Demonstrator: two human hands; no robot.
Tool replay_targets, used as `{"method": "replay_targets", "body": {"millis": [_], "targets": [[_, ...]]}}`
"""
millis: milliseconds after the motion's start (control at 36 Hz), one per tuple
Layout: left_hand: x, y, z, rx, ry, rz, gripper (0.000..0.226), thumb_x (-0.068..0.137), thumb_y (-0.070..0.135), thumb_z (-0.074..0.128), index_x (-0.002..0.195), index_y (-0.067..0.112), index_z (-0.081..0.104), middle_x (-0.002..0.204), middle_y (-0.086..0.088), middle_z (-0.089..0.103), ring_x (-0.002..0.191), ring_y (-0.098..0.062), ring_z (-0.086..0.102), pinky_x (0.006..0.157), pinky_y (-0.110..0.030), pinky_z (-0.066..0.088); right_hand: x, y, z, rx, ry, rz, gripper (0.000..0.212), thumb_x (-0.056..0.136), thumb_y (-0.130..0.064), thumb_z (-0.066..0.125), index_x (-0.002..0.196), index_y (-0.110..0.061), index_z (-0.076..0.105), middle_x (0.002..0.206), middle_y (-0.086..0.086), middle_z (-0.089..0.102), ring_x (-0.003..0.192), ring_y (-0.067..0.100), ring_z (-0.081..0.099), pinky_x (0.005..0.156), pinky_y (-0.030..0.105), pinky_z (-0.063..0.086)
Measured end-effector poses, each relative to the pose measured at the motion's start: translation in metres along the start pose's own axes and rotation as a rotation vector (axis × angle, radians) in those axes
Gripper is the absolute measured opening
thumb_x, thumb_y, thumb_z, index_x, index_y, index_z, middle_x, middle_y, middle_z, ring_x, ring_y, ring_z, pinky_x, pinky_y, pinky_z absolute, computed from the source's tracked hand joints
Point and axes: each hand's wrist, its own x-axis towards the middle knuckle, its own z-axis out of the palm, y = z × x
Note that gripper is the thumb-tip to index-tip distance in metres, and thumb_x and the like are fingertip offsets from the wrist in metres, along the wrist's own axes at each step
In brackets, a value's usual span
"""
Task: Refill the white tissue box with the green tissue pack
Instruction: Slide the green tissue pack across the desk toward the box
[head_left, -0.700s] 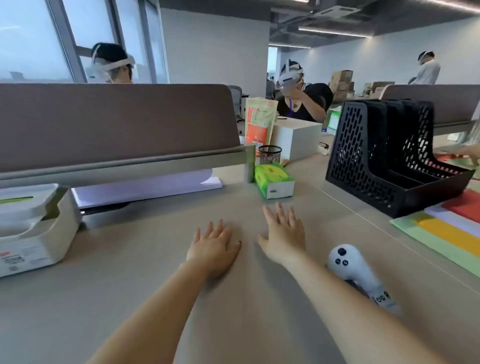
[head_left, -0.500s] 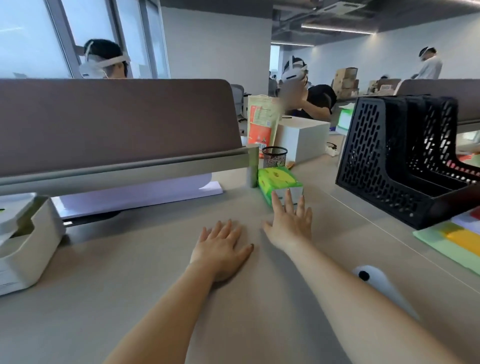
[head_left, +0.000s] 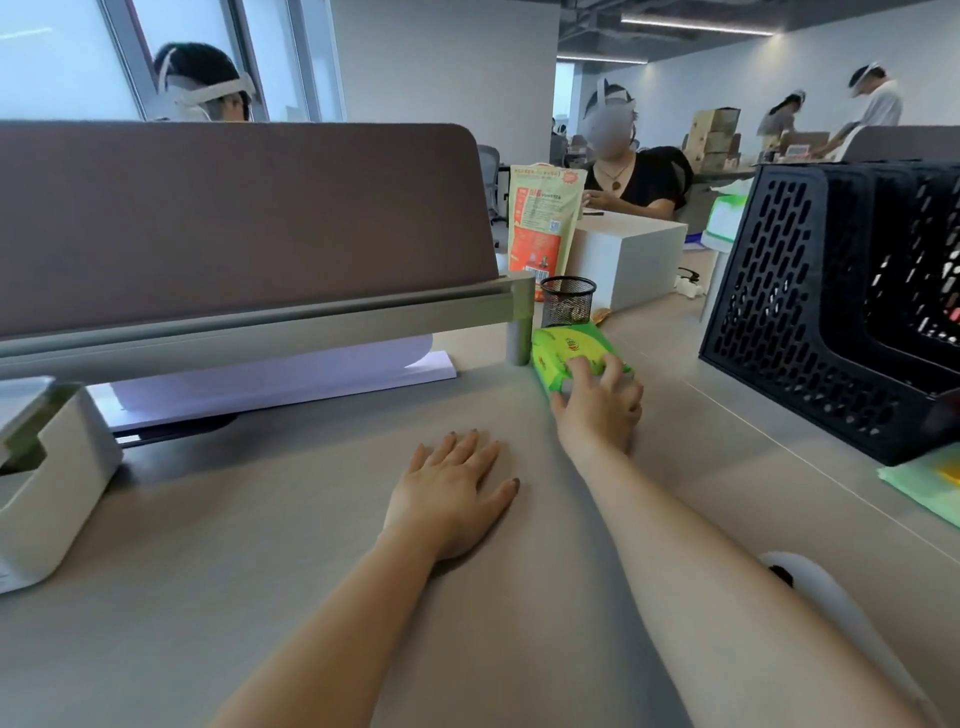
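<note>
The green tissue pack (head_left: 563, 349) lies on the desk just right of the divider's end post. My right hand (head_left: 597, 402) rests on its near end, fingers curled over the top and thumb at its left side; the near end is hidden under the hand. My left hand (head_left: 452, 493) lies flat on the desk, palm down, fingers apart, holding nothing. The white tissue box (head_left: 47, 483) stands at the far left edge of the view with its lid (head_left: 23, 410) raised; part of it is cut off by the frame.
A brown desk divider (head_left: 234, 223) runs along the back, white paper (head_left: 291, 379) beneath it. A black mesh cup (head_left: 568, 301) and an orange pouch (head_left: 543, 223) stand behind the pack. A black file rack (head_left: 831, 301) fills the right. A white controller (head_left: 821, 592) lies near my right forearm. People sit beyond.
My right hand has reached forward from the bare desk onto the green tissue pack and curled its fingers over it. My left hand stays flat. The view has shifted right and closer.
</note>
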Motion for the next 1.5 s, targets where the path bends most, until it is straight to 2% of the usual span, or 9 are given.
{"method": "replay_targets", "body": {"millis": [194, 444, 639, 750, 889, 1000, 1056, 1278, 1500], "targets": [[-0.032, -0.001, -0.003, -0.056, 0.017, -0.014, 0.057, 0.094, 0.054, 0.024, 0.147, 0.032, 0.020, 0.158, 0.011, 0.014, 0.146, -0.010, 0.008, 0.119, -0.036, 0.005, -0.053, -0.002, -0.019, 0.038, 0.010, -0.029, 0.037, 0.085, -0.033, 0.058, 0.120, -0.028, 0.046, 0.146, 0.008, 0.026, 0.122, 0.041, 0.030, 0.096, 0.050, 0.037], [-0.164, -0.024, -0.017, -0.140, 0.174, -0.028, 0.043, 0.093, 0.046, 0.040, 0.134, 0.034, 0.047, 0.146, 0.017, 0.042, 0.134, -0.008, 0.037, 0.106, -0.026, 0.033, -0.157, -0.014, -0.054, 0.185, -0.075, -0.298, 0.040, 0.075, -0.031, 0.068, 0.113, -0.029, 0.058, 0.134, 0.006, 0.043, 0.114, 0.037, 0.044, 0.093, 0.040, 0.036], [-0.261, -0.062, -0.028, -0.211, 0.401, -0.216, 0.020, 0.086, 0.036, 0.057, 0.101, 0.026, 0.066, 0.110, 0.004, 0.066, 0.106, -0.020, 0.058, 0.083, -0.030, 0.047, -0.236, -0.043, -0.080, 0.377, -0.176, -0.560, 0.042, 0.067, -0.030, 0.079, 0.105, -0.021, 0.063, 0.122, 0.006, 0.051, 0.116, 0.023, 0.049, 0.092, 0.033, 0.035], [-0.296, -0.079, -0.036, -0.296, 0.478, -0.397, 0.035, 0.083, 0.036, 0.061, 0.117, 0.027, 0.057, 0.127, 0.001, 0.055, 0.116, -0.023, 0.052, 0.094, -0.036, 0.045, -0.262, -0.060, -0.086, 0.476, -0.247, -0.572, 0.040, 0.066, -0.029, 0.082, 0.100, -0.017, 0.064, 0.120, 0.008, 0.051, 0.112, 0.024, 0.050, 0.095, 0.033, 0.039], [-0.324, -0.092, -0.048, -0.210, 0.443, -0.364, 0.066, 0.086, 0.045, 0.057, 0.143, 0.022, 0.031, 0.154, -0.001, 0.027, 0.135, -0.029, 0.033, 0.107, -0.040, 0.033, -0.282, -0.071, -0.093, 0.503, -0.420, -0.677, 0.036, 0.077, -0.020, 0.075, 0.108, -0.015, 0.059, 0.133, 0.009, 0.048, 0.123, 0.026, 0.048, 0.097, 0.024, 0.033], [-0.330, -0.097, -0.054, 0.048, 0.315, -0.238, 0.078, 0.089, 0.055, 0.044, 0.149, 0.025, 0.005, 0.160, 0.002, -0.004, 0.146, -0.021, 0.009, 0.118, -0.039, 0.012, -0.288, -0.077, -0.095, 0.282, -0.427, -0.724, 0.042, 0.088, -0.029, 0.060, 0.129, -0.028, 0.048, 0.154, -0.003, 0.032, 0.145, 0.029, 0.015, 0.115, 0.053, 0.016], [-0.330, -0.097, -0.056, 0.163, 0.269, -0.193, 0.078, 0.091, 0.058, 0.037, 0.149, 0.026, -0.004, 0.159, 0.004, -0.012, 0.147, -0.018, -0.003, 0.120, -0.041, 0.000, -0.290, -0.080, -0.096, 0.149, -0.378, -0.767, 0.047, 0.093, -0.032, 0.051, 0.138, -0.034, 0.038, 0.156, -0.007, 0.025, 0.147, 0.024, 0.006, 0.117, 0.053, 0.006], [-0.325, -0.093, -0.063, 0.249, 0.179, -0.149, 0.072, 0.093, 0.057, 0.029, 0.149, 0.023, -0.002, 0.160, 0.007, -0.001, 0.146, -0.018, -0.011, 0.119, -0.046, -0.007, -0.291, -0.086, -0.098, -0.098, -0.263, -0.837, 0.051, 0.099, -0.033, 0.034, 0.146, -0.037, 0.016, 0.159, -0.008, 0.013, 0.148, 0.021, -0.003, 0.117, 0.048, -0.006], [-0.328, -0.113, -0.080, 0.197, 0.246, -0.180, 0.071, 0.093, 0.056, 0.032, 0.149, 0.023, 0.004, 0.160, 0.005, 0.004, 0.147, -0.017, -0.004, 0.120, -0.044, -0.004, -0.294, -0.118, -0.103, -0.054, -0.271, -0.890, 0.054, 0.094, -0.042, 0.042, 0.144, -0.028, 0.029, 0.158, -0.006, 0.020, 0.147, 0.018, 0.006, 0.119, 0.044, -0.002]]}}
